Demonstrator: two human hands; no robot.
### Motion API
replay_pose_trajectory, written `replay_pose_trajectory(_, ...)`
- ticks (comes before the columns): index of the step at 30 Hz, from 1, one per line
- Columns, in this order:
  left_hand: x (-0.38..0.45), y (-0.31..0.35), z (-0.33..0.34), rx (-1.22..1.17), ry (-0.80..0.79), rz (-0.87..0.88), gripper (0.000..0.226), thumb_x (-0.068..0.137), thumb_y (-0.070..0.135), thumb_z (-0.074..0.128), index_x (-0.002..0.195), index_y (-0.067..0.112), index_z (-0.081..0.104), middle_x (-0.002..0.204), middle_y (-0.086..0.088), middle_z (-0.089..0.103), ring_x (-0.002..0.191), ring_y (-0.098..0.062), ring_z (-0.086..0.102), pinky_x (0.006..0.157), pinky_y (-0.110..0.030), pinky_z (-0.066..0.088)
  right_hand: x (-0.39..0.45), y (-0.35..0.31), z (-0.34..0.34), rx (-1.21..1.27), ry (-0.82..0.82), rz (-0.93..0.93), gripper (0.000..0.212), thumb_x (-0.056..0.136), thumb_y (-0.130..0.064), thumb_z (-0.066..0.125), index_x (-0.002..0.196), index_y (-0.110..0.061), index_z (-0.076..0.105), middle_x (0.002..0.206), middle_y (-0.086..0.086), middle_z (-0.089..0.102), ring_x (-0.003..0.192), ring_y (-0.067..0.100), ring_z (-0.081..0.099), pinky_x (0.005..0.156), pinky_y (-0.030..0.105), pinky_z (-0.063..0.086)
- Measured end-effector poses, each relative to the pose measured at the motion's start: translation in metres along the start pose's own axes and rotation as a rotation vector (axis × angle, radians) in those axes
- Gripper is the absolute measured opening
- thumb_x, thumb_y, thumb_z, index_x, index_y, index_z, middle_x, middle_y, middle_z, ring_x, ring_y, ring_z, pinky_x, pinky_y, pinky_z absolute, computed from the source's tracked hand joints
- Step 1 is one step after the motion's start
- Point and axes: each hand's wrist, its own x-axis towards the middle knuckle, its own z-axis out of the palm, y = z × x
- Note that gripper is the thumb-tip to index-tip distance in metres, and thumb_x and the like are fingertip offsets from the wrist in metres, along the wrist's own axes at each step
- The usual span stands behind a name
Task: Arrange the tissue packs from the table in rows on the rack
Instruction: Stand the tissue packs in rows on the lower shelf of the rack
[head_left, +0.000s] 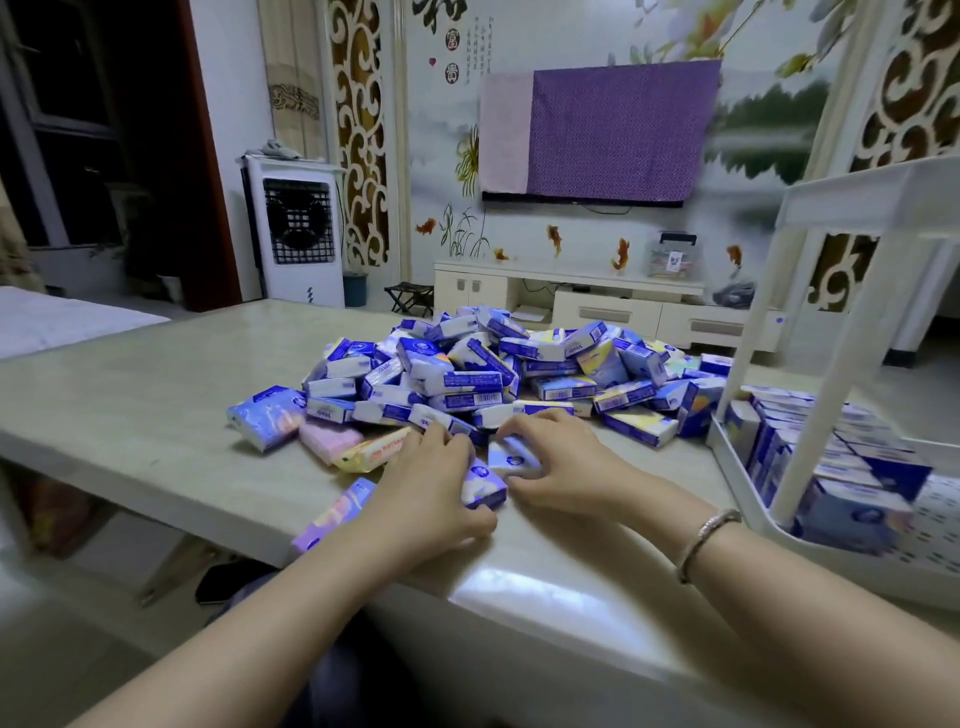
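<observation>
A big heap of blue-and-white tissue packs lies on the pale table. At the heap's near edge my left hand grips one blue-and-white pack, fingers curled over its top. Beside it my right hand holds another small pack, slightly blurred, just above the table. The white rack stands at the right; its lower tray holds several packs standing in rows.
Pink, yellow and lilac packs lie loose left of my hands. The table's near edge runs just below my wrists. A rack leg rises between the heap and the rows. A TV stand is behind.
</observation>
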Motion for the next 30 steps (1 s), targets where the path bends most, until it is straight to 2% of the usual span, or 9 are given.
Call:
replay_pose_trajectory(5,-0.001,0.010,-0.007,-0.299,0.028,-0.036,0.049,0.067,0.040,0.069,0.105,0.021,0.045,0.100,0.002,0.058,0.095,-0.020,0.054,0.082,-0.038,0.047,-0.006,0.005,-0.003,-0.020,0.167,-0.041,0.028,0.084,-0.045,0.050,0.097,-0.022,0.058,0.092,0.003,0.058,0.092,0.020,0.047,0.079,0.030,0.033)
replay_pose_trajectory(9,0.008,0.014,-0.026,-0.821,0.142,-0.170,0.042,0.084,0.030,0.061,0.121,0.032,0.041,0.095,0.007,0.057,0.089,-0.015,0.059,0.084,-0.029,0.046,-0.007,0.002,-0.013,0.201,0.406,0.028,0.036,0.097,-0.035,0.043,0.072,-0.009,0.046,0.063,0.004,0.048,0.064,0.023,0.043,0.061,0.038,0.031)
replay_pose_trajectory(11,0.015,0.015,-0.036,-1.146,0.122,-0.324,0.027,0.083,0.035,0.053,0.109,0.042,0.048,0.087,0.001,0.059,0.080,-0.021,0.059,0.092,-0.039,0.050,-0.005,-0.008,-0.020,0.408,0.491,0.006,0.036,0.098,-0.038,0.041,0.078,-0.009,0.050,0.067,0.006,0.051,0.065,0.021,0.046,0.063,0.042,0.039)
replay_pose_trajectory(13,0.014,0.017,-0.049,-1.489,0.087,-0.514,0.013,0.089,0.031,0.045,0.098,0.026,0.053,0.082,-0.009,0.059,0.076,-0.026,0.058,0.093,-0.049,0.050,-0.001,-0.030,-0.026,0.582,0.487,-0.078,0.036,0.096,-0.041,0.040,0.095,-0.010,0.059,0.084,0.004,0.062,0.080,0.018,0.056,0.076,0.041,0.045)
replay_pose_trajectory(16,0.011,0.002,-0.063,-1.772,-0.033,-0.472,0.028,0.092,0.034,0.041,0.092,0.012,0.059,0.085,-0.011,0.058,0.079,-0.023,0.055,0.092,-0.041,0.048,0.005,-0.063,-0.024,0.708,0.330,-0.187,0.036,0.094,-0.037,0.047,0.122,-0.020,0.061,0.115,-0.007,0.066,0.112,0.010,0.057,0.097,0.034,0.045)
replay_pose_trajectory(20,0.000,-0.033,-0.075,-1.861,0.025,-0.367,0.041,0.098,0.036,0.041,0.108,0.001,0.060,0.097,-0.017,0.066,0.084,-0.022,0.066,0.081,-0.037,0.057,0.008,-0.099,-0.018,0.803,0.165,-0.213,0.037,0.090,-0.037,0.049,0.126,-0.034,0.057,0.124,-0.004,0.058,0.123,0.008,0.046,0.106,0.028,0.037)
replay_pose_trajectory(22,-0.006,-0.053,-0.075,-1.863,0.107,-0.391,0.050,0.097,0.034,0.051,0.134,0.001,0.042,0.121,-0.025,0.060,0.090,-0.028,0.070,0.068,-0.042,0.060,0.008,-0.110,-0.013,0.812,0.144,-0.193,0.038,0.091,-0.037,0.048,0.127,-0.035,0.055,0.126,-0.007,0.053,0.124,0.006,0.039,0.104,0.024,0.033)
replay_pose_trajectory(24,-0.013,-0.070,-0.076,-1.887,0.182,-0.445,0.056,0.095,0.034,0.055,0.140,0.008,0.033,0.129,-0.027,0.054,0.088,-0.032,0.070,0.064,-0.043,0.058,0.007,-0.115,-0.003,0.651,0.163,-0.217,0.040,0.087,-0.034,0.047,0.127,-0.031,0.053,0.126,-0.016,0.049,0.122,0.007,0.033,0.104,0.025,0.029)
replay_pose_trajectory(30,-0.030,-0.097,-0.078,-1.841,0.330,-0.554,0.023,0.097,0.031,0.051,0.110,0.021,0.035,0.091,-0.009,0.066,0.068,-0.023,0.064,0.062,-0.040,0.057,-0.003,-0.116,0.023,0.339,0.026,-0.378,0.042,0.080,-0.041,0.069,0.118,-0.028,0.053,0.118,-0.016,0.054,0.111,0.008,0.037,0.098,0.026,0.035)
